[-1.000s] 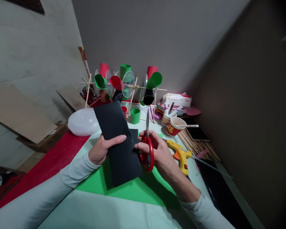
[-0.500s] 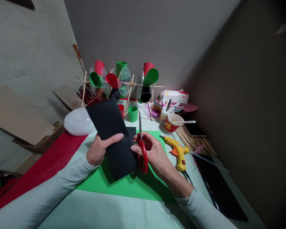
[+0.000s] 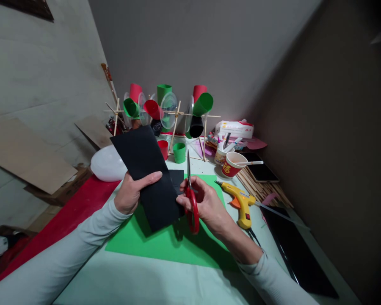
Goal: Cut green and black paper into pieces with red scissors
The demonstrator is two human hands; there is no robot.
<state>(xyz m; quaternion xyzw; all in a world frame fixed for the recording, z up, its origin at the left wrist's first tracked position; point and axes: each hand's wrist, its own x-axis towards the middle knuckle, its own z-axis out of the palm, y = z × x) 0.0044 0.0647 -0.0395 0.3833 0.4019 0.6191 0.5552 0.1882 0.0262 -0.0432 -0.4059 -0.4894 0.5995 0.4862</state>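
Observation:
My left hand (image 3: 129, 193) is closed on a strip of black paper (image 3: 146, 163), thumb on top, and holds it tilted above the table. Red-handled scissors (image 3: 192, 203) are in my right hand (image 3: 206, 203), their blades together and pointing away from me. The thumb of that hand is at the paper's right edge; whether it pinches the paper I cannot tell. Under both hands lies a green sheet (image 3: 127, 243). Another black piece (image 3: 177, 178) shows behind the strip, partly hidden by it.
A stick frame (image 3: 177, 123) carrying red, green and black paper cups stands at the back. To the right are a yellow glue gun (image 3: 241, 201), a red paper cup (image 3: 233, 165), wooden sticks (image 3: 257, 186) and a dark panel (image 3: 295, 250). A white balloon (image 3: 106, 163) sits left.
The black strip has lifted slightly and moved a little left with my left hand. My right hand keeps the scissors in nearly the same pose. The whole view has shifted slightly.

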